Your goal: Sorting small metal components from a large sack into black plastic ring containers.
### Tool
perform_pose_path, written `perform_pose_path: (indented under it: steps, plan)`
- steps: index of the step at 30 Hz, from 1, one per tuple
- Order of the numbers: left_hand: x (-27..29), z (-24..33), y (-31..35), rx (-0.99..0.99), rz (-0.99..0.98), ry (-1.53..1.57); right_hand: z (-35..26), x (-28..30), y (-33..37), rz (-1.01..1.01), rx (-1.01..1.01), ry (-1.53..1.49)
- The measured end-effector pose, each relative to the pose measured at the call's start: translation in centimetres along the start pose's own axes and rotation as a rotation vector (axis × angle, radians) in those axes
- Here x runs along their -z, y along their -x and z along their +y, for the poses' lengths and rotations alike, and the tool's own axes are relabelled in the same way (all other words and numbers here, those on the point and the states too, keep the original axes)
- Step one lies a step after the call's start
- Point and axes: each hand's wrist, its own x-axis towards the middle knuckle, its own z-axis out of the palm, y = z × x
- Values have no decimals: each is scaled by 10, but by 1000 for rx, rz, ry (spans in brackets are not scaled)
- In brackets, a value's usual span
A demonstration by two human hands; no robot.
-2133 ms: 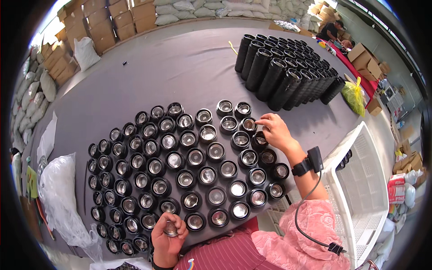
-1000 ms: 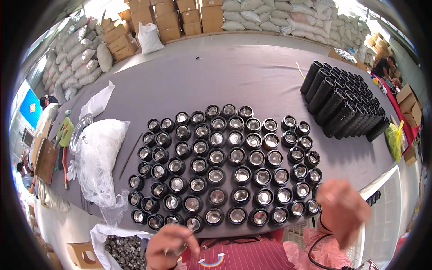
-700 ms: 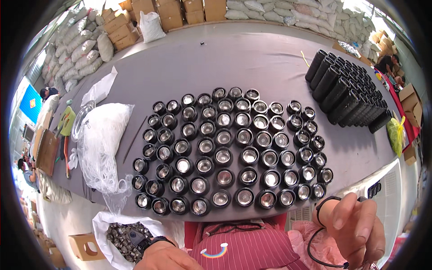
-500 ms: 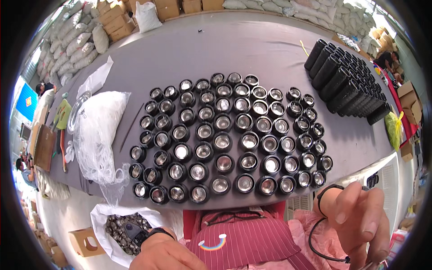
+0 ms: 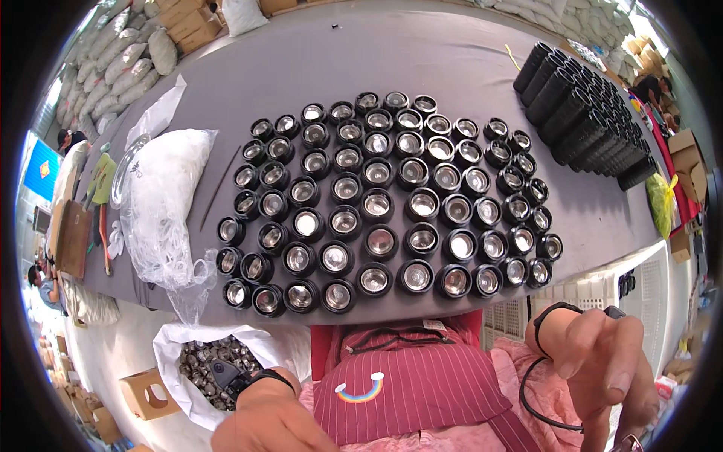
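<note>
My left hand (image 5: 271, 418) is low in the picture beside the striped apron, its back toward me and its fingers hidden past the lower edge. Bent fingers show on my right hand (image 5: 602, 361), low at the right. A small shiny piece (image 5: 629, 444), cut off by the lower edge, sits at its fingertips; its kind I cannot make out. In front of both hands, many short black cylinders with silvery, cup-shaped insides (image 5: 377, 203) stand in rough rows on the grey-covered table (image 5: 422, 56). Neither hand touches them.
A white sack of small metal pieces (image 5: 218, 369) stands below the table by my left forearm. Left on the table lie a clear plastic bag of white items (image 5: 169, 181) and a thin dark rod (image 5: 220, 187). Black tubes (image 5: 580, 113) are stacked far right, near a yellow bag (image 5: 663, 203).
The view has tipped slightly, so the table and the black cylinders appear higher. Both hands stay in nearly the same place and pose. More of the shiny piece shows at my right fingertips.
</note>
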Motion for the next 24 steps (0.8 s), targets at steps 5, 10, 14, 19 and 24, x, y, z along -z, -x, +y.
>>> perform_pose_path:
  steps: [5, 10, 14, 19, 24]
  plan:
    - [-2, 16, 50, -84, 494, -21, 14, 4, 34, 325, -3, 278]
    - [-12, 35, 149, 85, 1383, -652, 18, 6, 102, 349, -669, 345]
    - [-15, 67, 264, 368, 1791, -1123, 40, -3, 135, 236, -963, 731]
    - [-33, 64, 404, 698, 2099, -1315, 70, -8, 136, -37, -759, 1003]
    - [-71, 57, 483, 1026, 1926, -1824, 82, -16, 120, -119, -712, 1014]
